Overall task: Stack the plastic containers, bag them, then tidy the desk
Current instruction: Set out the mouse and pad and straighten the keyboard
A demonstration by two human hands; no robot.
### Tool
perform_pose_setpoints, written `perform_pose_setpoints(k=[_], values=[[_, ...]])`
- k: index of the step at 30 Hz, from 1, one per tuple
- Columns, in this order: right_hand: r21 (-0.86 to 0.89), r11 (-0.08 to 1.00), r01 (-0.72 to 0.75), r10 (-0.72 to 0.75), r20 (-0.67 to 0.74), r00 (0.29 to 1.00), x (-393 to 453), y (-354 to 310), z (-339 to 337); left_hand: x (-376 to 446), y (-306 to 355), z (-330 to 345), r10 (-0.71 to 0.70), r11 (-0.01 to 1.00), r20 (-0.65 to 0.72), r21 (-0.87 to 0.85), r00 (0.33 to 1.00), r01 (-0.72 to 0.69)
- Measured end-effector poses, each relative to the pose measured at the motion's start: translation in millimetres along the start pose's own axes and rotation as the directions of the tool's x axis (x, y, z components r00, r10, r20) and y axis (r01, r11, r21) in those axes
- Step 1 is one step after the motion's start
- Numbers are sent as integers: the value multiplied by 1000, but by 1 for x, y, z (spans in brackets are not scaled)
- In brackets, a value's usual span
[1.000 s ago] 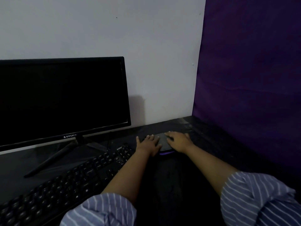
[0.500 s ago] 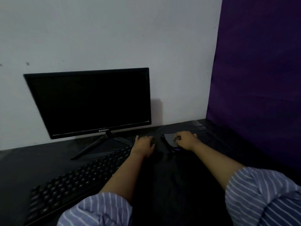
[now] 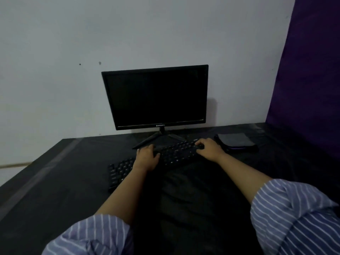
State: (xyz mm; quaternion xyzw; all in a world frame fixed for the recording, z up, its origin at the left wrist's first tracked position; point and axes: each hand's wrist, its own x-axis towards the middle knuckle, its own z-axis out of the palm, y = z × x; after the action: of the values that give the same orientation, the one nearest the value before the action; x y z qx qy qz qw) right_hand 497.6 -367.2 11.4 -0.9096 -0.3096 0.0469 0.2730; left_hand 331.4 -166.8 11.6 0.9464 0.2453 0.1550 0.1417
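A black keyboard (image 3: 174,155) lies slanted on the black-covered desk (image 3: 60,181), in front of the monitor stand. My left hand (image 3: 147,157) grips the keyboard near its middle, fingers curled over the far edge. My right hand (image 3: 209,149) grips its right end. Crumpled, shiny black plastic (image 3: 185,203), perhaps a bag, lies between my forearms. No plastic containers show.
A dark monitor (image 3: 156,96) stands on its stand against the white wall. A flat grey pad with a purple edge (image 3: 236,142) lies just right of the keyboard. A purple curtain (image 3: 309,80) bounds the right side. The desk's left edge runs diagonally.
Both hands left the flat grey pad and moved left onto the keyboard. The view pulled back and turned left, showing the whole monitor.
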Motion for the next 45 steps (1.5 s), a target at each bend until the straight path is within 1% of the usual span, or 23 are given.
perform_pose_setpoints(k=[3,6,8,11,19,21,22,26,29,32,37,39,45], values=[[-38,999,-10,10,2,1000,-7,-10,12,-21,-26,-9,-50,999,-23,11,999,50],[-76,996,-38,37,-18,999,-11,-14,19,-40,-50,-16,-129,989,3,67,992,129],[-61,996,-72,70,-27,997,-14,-12,22,-52,-64,-20,-202,974,36,113,979,197],[-47,990,-131,131,-14,991,-17,-6,24,-65,-75,-24,-282,952,55,135,958,273],[-61,975,-211,213,21,977,-18,-1,23,-79,-78,-21,-465,884,46,72,884,462],[-47,972,-232,234,44,971,-16,1,22,-80,-80,-21,-505,863,64,27,861,504],[-43,970,-238,241,53,969,-16,2,22,-81,-82,-20,-515,857,70,5,854,516],[-40,968,-247,250,84,965,-11,5,20,-80,-85,-18,-501,864,32,-29,865,502],[-36,966,-257,259,97,961,-7,7,18,-80,-84,-22,-527,850,44,6,849,527],[-30,963,-266,268,98,958,-5,9,19,-77,-81,-28,-570,821,58,30,819,570],[-4,957,-291,290,97,952,2,9,15,-68,-82,-36,-655,738,140,-92,743,668],[10,952,-306,304,92,948,4,8,12,-65,-84,-39,-672,712,176,-115,720,693],[-2,940,-342,341,93,936,14,6,6,-59,-86,-42,-650,741,220,-35,728,671]])
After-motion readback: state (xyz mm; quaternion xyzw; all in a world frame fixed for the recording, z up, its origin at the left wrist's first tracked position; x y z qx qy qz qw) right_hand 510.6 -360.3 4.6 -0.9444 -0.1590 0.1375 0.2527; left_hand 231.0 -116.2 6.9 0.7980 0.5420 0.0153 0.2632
